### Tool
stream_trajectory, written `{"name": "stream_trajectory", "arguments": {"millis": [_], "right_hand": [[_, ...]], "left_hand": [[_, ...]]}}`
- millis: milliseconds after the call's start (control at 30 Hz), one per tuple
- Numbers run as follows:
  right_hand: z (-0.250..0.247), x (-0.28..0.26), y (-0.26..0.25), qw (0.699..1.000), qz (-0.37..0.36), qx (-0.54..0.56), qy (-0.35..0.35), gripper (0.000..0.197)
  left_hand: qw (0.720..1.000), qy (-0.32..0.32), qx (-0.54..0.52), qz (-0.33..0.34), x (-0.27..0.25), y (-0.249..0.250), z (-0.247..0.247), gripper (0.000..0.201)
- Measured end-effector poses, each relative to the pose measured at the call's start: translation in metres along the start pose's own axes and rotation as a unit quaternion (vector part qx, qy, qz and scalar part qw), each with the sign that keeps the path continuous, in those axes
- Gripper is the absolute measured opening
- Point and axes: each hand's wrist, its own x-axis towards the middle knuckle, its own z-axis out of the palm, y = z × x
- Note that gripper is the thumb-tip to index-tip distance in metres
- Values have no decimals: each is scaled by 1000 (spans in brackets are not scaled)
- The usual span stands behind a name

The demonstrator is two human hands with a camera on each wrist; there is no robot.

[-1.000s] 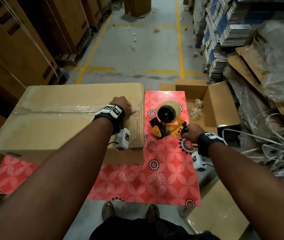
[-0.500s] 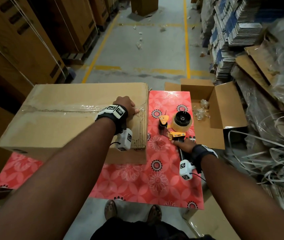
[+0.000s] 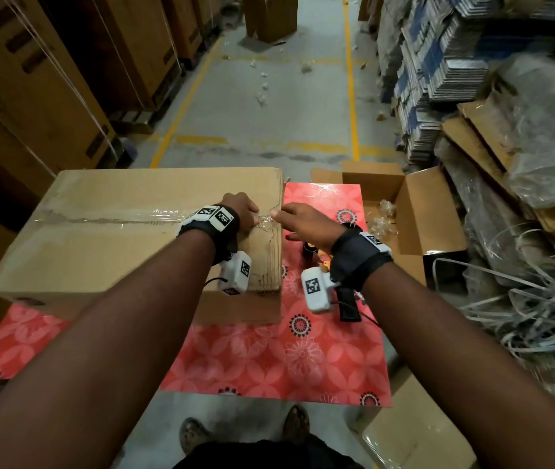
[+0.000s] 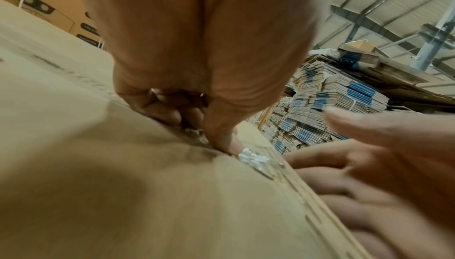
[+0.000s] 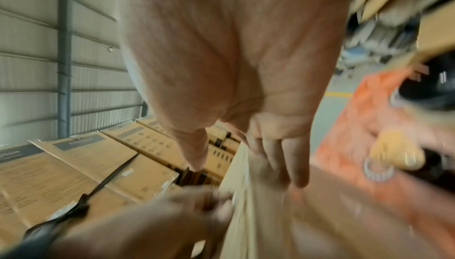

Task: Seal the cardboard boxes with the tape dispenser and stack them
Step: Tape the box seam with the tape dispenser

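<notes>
Left grip (image 3: 240,208): the fingers are curled down with their tips pressed on the crinkled end of the clear glossy tape strip (image 3: 107,216), at the right edge of the large brown cardboard box (image 3: 127,252). In the left wrist view the thumb (image 4: 222,135) bears on a bright crumpled bit of tape at the box corner. Whether the fingers pinch the tape or only press it, I cannot tell.

Right grip (image 3: 306,221): the fingers are straight and apart, holding nothing. They lie over the right end of the box beside the left hand, the forefinger reaching toward the tape end. The right wrist view, blurred, shows the fingertips (image 5: 299,175) down against the side wall of the box.

The box lies flat on the left part of the tabletop, which is covered by a red floral-patterned sheet (image 3: 286,360). Its top flaps are shut, and the tape runs lengthwise along the seam, wrinkled and shiny. The right edge shows raw corrugated layers.

The yellow and black tape dispenser (image 3: 347,301) lies on the sheet just right of the box, mostly hidden under the right wrist; its black handle shows clearly.

Beyond the far right corner of the tabletop stands an open brown cardboard carton (image 3: 418,211) holding crumpled clear plastic. Grey strapping bands (image 3: 523,316) lie tangled to the right.
</notes>
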Motion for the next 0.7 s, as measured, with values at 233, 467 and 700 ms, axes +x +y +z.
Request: {"name": "stream_trajectory", "arguments": {"millis": [233,467,700], "right_hand": [[39,-10,24,988,25,-146,37,49],[43,1,-1,903,-85,-402,128,42],[66,-1,-10,846,-10,-530,54,65]], "left_hand": [[997,-29,1,72,-6,-14,-8,29],[984,28,56,167,-18,-38,-22,33],[945,-74,224,226,-38,-104,-47,65]]}}
